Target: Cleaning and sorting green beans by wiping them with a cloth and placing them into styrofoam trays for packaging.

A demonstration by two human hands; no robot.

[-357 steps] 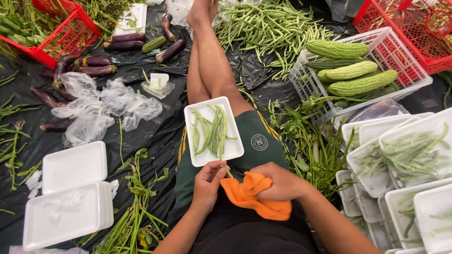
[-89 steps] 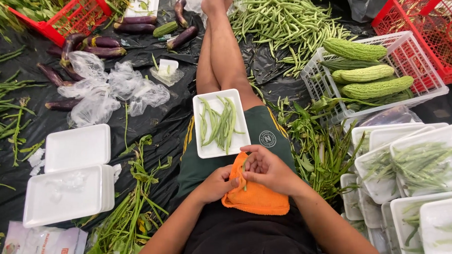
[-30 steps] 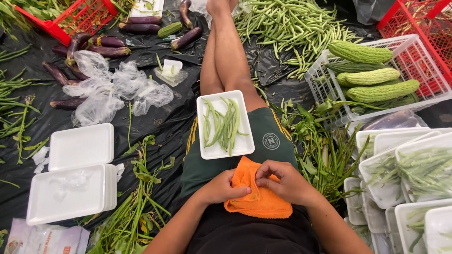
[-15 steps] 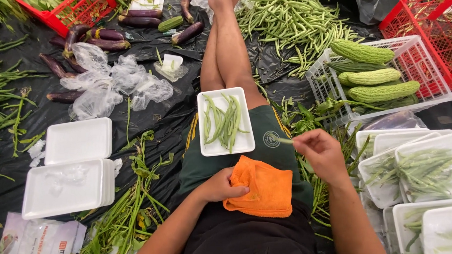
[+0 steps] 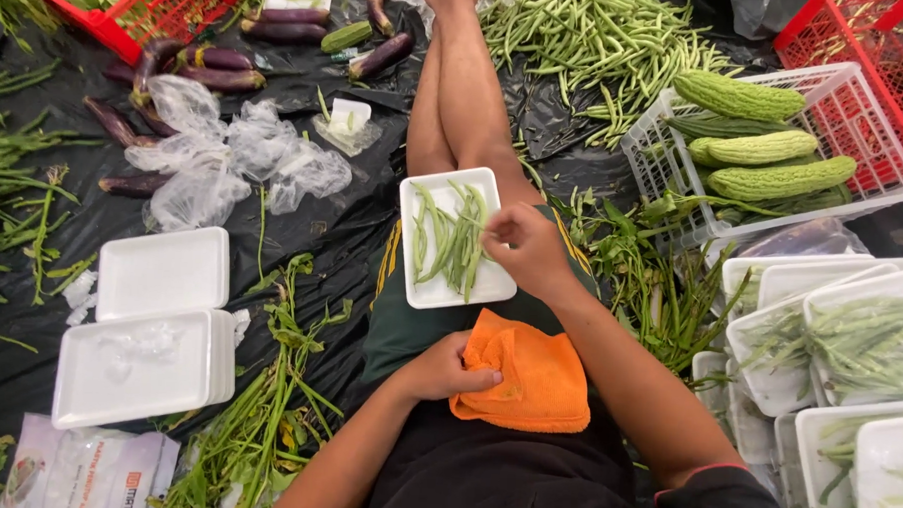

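I sit on the ground with a white foam tray resting on my thigh; it holds several green beans. My right hand hovers over the tray's right side, fingertips pinched on a thin green bean at the tray. My left hand lies on an orange cloth in my lap, thumb on top and fingers curled on its left edge.
Empty foam trays are stacked at the left, crumpled clear bags and eggplants beyond them. A loose bean pile lies ahead. A white basket of bitter gourds and filled trays stand at right. Red baskets sit in the corners.
Both hands were on the orange cloth. My right hand then swung out to the right with a thin green piece and has now come back over the tray. The left hand stayed on the cloth.
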